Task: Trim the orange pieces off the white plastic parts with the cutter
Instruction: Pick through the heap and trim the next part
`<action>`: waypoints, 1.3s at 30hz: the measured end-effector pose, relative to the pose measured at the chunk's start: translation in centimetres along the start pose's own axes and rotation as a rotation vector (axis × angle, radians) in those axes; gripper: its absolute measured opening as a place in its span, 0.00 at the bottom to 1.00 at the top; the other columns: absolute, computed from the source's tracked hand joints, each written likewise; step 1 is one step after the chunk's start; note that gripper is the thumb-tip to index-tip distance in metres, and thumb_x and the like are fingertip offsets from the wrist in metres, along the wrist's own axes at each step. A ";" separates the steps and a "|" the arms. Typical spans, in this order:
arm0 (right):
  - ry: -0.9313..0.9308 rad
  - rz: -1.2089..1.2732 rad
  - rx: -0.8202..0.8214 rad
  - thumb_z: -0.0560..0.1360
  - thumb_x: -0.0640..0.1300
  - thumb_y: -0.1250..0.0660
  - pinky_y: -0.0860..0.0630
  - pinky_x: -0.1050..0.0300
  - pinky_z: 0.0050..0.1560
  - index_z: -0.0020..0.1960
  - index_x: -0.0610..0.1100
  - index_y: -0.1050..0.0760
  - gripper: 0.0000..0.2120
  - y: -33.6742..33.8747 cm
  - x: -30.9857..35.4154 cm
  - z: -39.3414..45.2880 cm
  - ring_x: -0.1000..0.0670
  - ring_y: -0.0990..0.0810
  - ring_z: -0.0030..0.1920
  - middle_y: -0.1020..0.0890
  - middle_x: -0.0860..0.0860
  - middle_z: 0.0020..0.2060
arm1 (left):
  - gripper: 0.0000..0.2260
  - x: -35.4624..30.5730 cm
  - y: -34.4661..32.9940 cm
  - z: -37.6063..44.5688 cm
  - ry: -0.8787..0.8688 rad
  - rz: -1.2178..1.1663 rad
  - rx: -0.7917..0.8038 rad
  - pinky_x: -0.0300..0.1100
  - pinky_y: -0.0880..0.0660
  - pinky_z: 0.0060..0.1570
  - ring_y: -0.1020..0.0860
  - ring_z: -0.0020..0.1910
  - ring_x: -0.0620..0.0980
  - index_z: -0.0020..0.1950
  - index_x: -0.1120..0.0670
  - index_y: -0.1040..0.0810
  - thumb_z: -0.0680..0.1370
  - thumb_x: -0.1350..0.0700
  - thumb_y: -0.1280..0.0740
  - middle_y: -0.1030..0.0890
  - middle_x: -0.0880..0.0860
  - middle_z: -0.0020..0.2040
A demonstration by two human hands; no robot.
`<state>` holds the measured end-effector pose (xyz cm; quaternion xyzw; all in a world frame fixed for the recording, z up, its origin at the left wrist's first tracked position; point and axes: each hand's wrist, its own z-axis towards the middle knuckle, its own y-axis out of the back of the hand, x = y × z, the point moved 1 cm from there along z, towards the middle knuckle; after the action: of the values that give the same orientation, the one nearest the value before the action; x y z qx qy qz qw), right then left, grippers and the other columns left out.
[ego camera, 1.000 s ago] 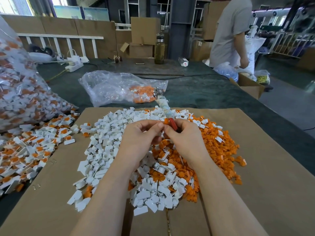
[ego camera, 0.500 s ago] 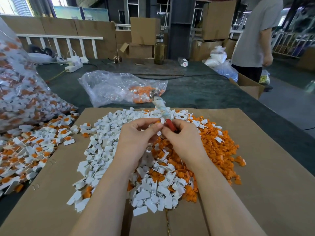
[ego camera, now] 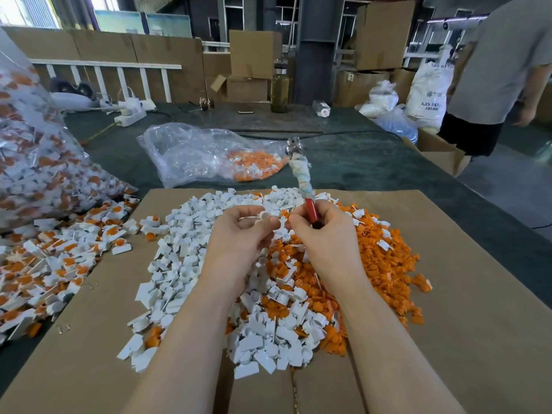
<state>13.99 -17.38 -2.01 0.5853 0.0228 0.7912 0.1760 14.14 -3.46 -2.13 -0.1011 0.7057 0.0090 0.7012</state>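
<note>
Pinching a small white plastic ring-shaped part (ego camera: 265, 217) between thumb and fingertips, the left hand (ego camera: 242, 234) hovers above the heap of loose white plastic parts (ego camera: 185, 261) on the flat brown cardboard sheet (ego camera: 466, 324) covering the worktop. Just beside it, the right hand (ego camera: 324, 234) has its fingers curled round the red-handled cutter (ego camera: 310, 210), whose cloth-wrapped upper arm and metal head stick up and away from the person. Trimmed orange plastic pieces (ego camera: 385, 258) lie piled to the right of the white heap. A clear plastic bag (ego camera: 206, 153) holding more orange scraps lies beyond the cardboard, and untrimmed white-and-orange parts (ego camera: 44, 264) spill at far left.
</note>
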 end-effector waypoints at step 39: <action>0.139 -0.290 -0.058 0.76 0.49 0.31 0.31 0.65 0.38 0.51 0.46 0.20 0.08 -0.3 -0.1 0.0 0.59 0.25 0.37 0.23 0.60 0.36 | 0.10 -0.7 -1.2 -1.2 -0.313 0.315 -0.147 0.29 0.24 0.36 0.19 0.36 0.37 0.37 0.42 0.18 0.72 0.57 0.23 0.17 0.38 0.35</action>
<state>14.06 -17.17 -2.22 0.5143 0.0960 0.7965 0.3032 13.12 -4.70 -1.23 -0.0379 0.5927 0.1852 0.7829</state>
